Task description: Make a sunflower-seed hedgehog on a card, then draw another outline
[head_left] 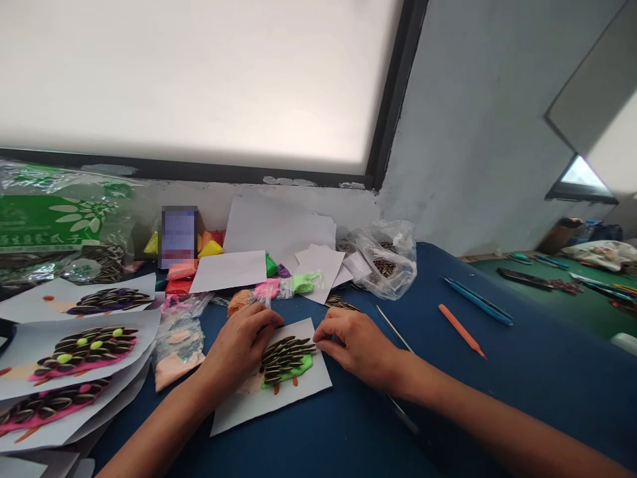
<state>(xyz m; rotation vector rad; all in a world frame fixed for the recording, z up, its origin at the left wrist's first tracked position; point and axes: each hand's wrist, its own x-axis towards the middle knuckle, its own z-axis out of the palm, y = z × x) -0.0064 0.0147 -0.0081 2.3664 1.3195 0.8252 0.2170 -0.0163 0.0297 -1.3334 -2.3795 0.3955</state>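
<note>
Fingers of the right hand (pixel 355 342) bend to a near-pinch at the right end of the dark seeds (pixel 283 358); whether a seed sits between thumb and forefinger, I cannot tell. On the far left edge of the white card (pixel 318 373), the left hand (pixel 243 338) rests with fingers curled, seemingly to steady it; any grip is hidden. The card lies flat and slightly turned on the blue table (pixel 358 438), between the hands, its seeds overlapping in green clay (pixel 301 367), which presumably holds them. Just beyond are loose seeds (pixel 341 303), likely put there for easy reach. Similar seed cards (pixel 144 332) lie at the left, perhaps to leave the middle free, with a bag of peach clay (pixel 176 368) between. On the right, blue tweezers (pixel 478 302) and an orange tool (pixel 462 332) lie apart from the hands.
</note>
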